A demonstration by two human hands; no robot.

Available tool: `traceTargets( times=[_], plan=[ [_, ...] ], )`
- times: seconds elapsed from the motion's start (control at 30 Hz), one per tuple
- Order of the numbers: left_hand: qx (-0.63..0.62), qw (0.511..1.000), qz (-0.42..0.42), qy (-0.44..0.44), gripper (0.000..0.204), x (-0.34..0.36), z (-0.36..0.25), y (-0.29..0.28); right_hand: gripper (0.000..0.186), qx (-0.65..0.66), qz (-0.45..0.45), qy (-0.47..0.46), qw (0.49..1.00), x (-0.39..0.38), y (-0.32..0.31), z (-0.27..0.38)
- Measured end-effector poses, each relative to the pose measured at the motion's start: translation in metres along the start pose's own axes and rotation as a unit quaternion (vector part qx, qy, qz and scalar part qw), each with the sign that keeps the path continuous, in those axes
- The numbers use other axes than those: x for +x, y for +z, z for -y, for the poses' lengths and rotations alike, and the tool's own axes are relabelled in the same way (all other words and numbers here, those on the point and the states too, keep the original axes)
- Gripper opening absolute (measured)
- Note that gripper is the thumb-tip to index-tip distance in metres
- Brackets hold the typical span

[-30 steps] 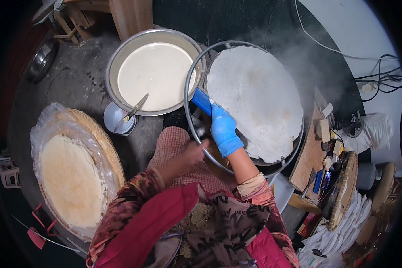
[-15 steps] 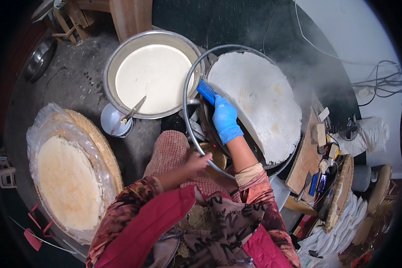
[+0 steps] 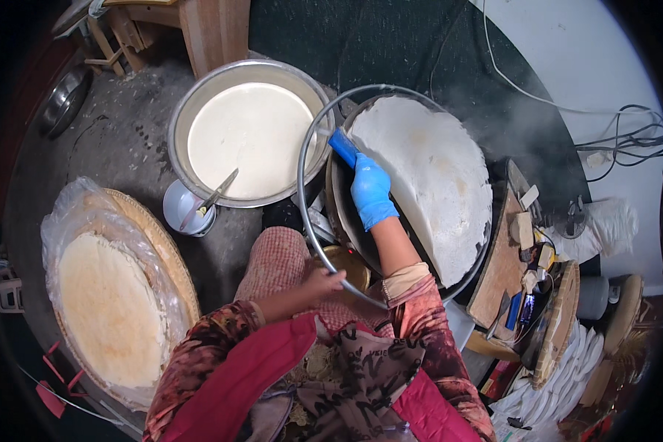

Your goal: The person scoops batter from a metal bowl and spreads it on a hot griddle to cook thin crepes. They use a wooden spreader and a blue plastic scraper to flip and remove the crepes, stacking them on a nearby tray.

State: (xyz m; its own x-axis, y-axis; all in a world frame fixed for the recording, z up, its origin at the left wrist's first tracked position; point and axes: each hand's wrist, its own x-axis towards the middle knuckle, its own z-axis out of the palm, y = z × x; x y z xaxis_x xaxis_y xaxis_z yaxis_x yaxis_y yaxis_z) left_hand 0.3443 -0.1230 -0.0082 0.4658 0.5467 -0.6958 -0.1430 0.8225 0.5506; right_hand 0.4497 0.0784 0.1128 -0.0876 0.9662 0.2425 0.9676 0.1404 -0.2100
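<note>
My right hand (image 3: 370, 188), in a blue glove, grips a blue scraper (image 3: 343, 147) at the left edge of a thin pale sheet (image 3: 431, 177). That sheet lies on a round dark griddle (image 3: 342, 206), its left edge raised, with dark surface showing beneath and beside it. My bare left hand (image 3: 324, 281) has its fingers curled at the lower left of a large metal ring (image 3: 302, 169) encircling the griddle. Left of the griddle is a wide steel basin (image 3: 186, 110) of creamy batter (image 3: 247, 132), a knife-like utensil (image 3: 221, 186) resting across its near rim.
A white bucket (image 3: 175, 212) stands below the basin. A plastic-lined woven tray (image 3: 171, 232) holds pale flatbreads (image 3: 110, 302) at the left. A cluttered board (image 3: 493, 272), cables (image 3: 626, 140) and flat baskets (image 3: 556, 324) are at right. A wooden stool (image 3: 217, 33) and steel bowl (image 3: 66, 99) are behind.
The sheet's left part has been peeled up and shifted rightward, baring more of the dark griddle. My left hand has moved slightly down along with the view's small shift.
</note>
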Motion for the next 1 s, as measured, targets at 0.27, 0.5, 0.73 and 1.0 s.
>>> traceTargets(
  times=[0.27, 0.5, 0.73, 1.0],
  plan=[
    [-0.055, 0.972, -0.165, 0.161, 0.031, 0.030, -0.052, -0.031, 0.019, -0.014, 0.003, 0.029, 0.999, 0.014, 0.002, -0.015],
    [-0.022, 0.985, 0.145, -0.088, 0.033, 0.000, 0.010, -0.002, 0.018, -0.005, 0.010, 0.043, 0.999, 0.017, -0.002, -0.011],
    [-0.028, 0.946, -0.177, 0.270, 0.029, 0.041, -0.077, -0.051, 0.013, 0.023, -0.016, 0.135, 0.991, 0.010, -0.006, -0.045],
    [0.076, 0.983, 0.152, -0.065, 0.030, -0.018, 0.003, 0.008, 0.029, 0.055, -0.030, 0.268, 0.961, 0.022, -0.016, -0.090]
  ],
)
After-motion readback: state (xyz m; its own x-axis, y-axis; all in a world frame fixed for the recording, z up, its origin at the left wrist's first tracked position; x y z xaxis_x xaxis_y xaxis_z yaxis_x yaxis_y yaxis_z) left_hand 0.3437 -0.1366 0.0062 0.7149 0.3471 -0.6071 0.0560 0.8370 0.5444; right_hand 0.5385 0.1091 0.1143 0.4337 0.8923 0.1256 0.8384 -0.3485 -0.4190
